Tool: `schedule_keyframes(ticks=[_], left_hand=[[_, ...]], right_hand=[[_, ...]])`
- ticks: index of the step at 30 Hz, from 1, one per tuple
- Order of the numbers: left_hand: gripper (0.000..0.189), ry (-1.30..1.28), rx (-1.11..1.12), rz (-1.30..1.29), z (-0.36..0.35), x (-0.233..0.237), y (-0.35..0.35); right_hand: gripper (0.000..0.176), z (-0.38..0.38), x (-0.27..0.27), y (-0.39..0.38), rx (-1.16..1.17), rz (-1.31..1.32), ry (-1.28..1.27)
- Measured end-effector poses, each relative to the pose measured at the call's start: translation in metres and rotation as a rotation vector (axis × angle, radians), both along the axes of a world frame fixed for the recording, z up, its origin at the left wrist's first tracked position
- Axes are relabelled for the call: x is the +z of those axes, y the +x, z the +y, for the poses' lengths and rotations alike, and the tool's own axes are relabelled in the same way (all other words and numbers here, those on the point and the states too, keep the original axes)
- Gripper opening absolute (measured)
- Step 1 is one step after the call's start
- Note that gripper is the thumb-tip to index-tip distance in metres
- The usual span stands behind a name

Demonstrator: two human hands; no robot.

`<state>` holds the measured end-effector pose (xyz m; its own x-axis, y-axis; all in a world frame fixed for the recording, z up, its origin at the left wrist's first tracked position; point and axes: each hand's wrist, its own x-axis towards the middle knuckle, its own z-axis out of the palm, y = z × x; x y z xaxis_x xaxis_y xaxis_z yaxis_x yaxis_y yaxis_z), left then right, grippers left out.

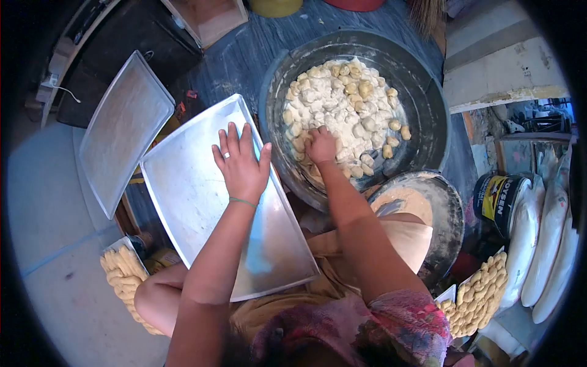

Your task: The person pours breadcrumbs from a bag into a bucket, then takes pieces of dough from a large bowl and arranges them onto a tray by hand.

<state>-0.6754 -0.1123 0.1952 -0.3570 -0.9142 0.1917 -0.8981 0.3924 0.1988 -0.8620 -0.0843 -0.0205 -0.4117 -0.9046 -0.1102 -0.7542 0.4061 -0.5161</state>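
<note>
A metal tray (202, 202) lies tilted across my lap. On its upper part rests my left hand (244, 171), palm down with fingers spread and a ring on one finger. My right hand (321, 147) reaches into a large dark basin (422, 79), at the left edge of a pile of floured dough pieces (333, 101). Its fingers are curled down among the pieces, and what they hold, if anything, is hidden.
Another metal tray (125, 131) leans at the left. A second round basin with flour (449, 214) sits right of my knee. Beyond it are a black can (501, 199) and long white bags (526, 244). Braided pieces lie at lower left (122, 275) and lower right (480, 296).
</note>
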Motion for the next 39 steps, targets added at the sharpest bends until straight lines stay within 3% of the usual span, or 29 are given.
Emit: schedule_keyframes(ticks=[3,4,5,6,8,9,11,13,15,16,17,19,22,25,27,28,30,32,34,35,37,39], left_hand=[[0.058,-0.003,-0.011,0.002,0.001,-0.001,0.002],[0.058,0.002,-0.013,0.007,0.000,0.000,0.002],[0.058,0.006,-0.014,0.014,0.000,0.000,0.002],[0.059,0.012,-0.018,0.019,0.000,-0.001,0.002],[0.061,0.018,-0.016,0.030,-0.002,-0.004,0.003],[0.061,0.017,-0.017,0.030,-0.003,-0.004,0.004],[0.060,0.020,-0.014,0.031,-0.002,-0.004,0.004],[0.060,0.011,-0.013,0.035,0.000,-0.006,0.004],[0.061,0.006,-0.006,0.017,-0.002,-0.003,0.001],[0.058,0.012,-0.005,0.003,0.000,-0.001,0.000],[0.058,0.014,-0.004,-0.001,0.000,0.000,0.000],[0.058,0.012,-0.003,-0.010,0.000,0.000,0.001],[0.059,-0.002,-0.006,-0.022,0.000,-0.002,0.003],[0.059,0.001,-0.009,-0.004,0.002,-0.003,0.000],[0.058,-0.002,-0.005,0.005,0.000,-0.002,0.001],[0.058,-0.003,-0.002,0.004,0.000,-0.003,0.001],[0.057,0.007,-0.001,0.013,0.000,-0.003,0.001],[0.058,-0.001,0.005,0.001,-0.001,-0.002,0.000],[0.058,-0.002,0.011,-0.009,0.001,-0.002,-0.001],[0.058,-0.002,0.014,-0.015,0.000,-0.002,-0.001],[0.058,0.001,0.018,-0.024,0.001,-0.002,-0.001],[0.059,0.005,0.021,-0.023,0.001,-0.002,-0.001]], right_hand=[[0.046,0.002,-0.013,-0.006,-0.026,0.210,-0.002],[0.058,0.005,-0.018,-0.023,0.039,0.122,0.104],[0.061,0.012,-0.020,-0.040,0.063,0.262,0.087],[0.062,0.020,-0.008,-0.063,-0.027,0.157,0.042],[0.074,0.039,-0.082,-0.123,-0.383,0.246,0.200],[0.082,0.046,-0.009,-0.136,-0.440,0.093,0.428],[0.088,0.059,-0.067,-0.160,-0.619,0.035,0.512],[0.092,0.054,-0.115,-0.172,-0.586,-0.187,0.534],[0.091,0.018,-0.018,-0.082,-0.820,-0.214,0.446],[0.087,0.018,-0.039,-0.044,-0.767,0.042,0.224],[0.078,0.011,-0.071,-0.009,-0.548,-0.022,0.354],[0.067,0.013,0.001,0.048,-0.188,0.026,0.438],[0.058,0.018,-0.016,0.040,0.415,0.144,0.176],[0.057,0.036,-0.012,-0.027,0.444,0.114,0.374],[0.062,0.066,-0.012,-0.061,-0.109,0.006,0.523],[0.066,0.071,0.010,-0.073,-0.617,-0.061,0.581],[0.070,0.091,-0.025,-0.105,-0.920,-0.310,0.453],[0.074,0.089,-0.075,-0.108,-0.940,-0.566,0.455],[0.078,0.069,-0.086,-0.070,-0.851,-0.544,0.528],[0.081,0.061,-0.082,-0.045,-0.756,-0.418,0.519],[0.065,0.051,-0.045,0.009,-0.492,0.081,0.424],[0.059,0.041,0.011,0.016,-0.346,-0.116,0.399]])
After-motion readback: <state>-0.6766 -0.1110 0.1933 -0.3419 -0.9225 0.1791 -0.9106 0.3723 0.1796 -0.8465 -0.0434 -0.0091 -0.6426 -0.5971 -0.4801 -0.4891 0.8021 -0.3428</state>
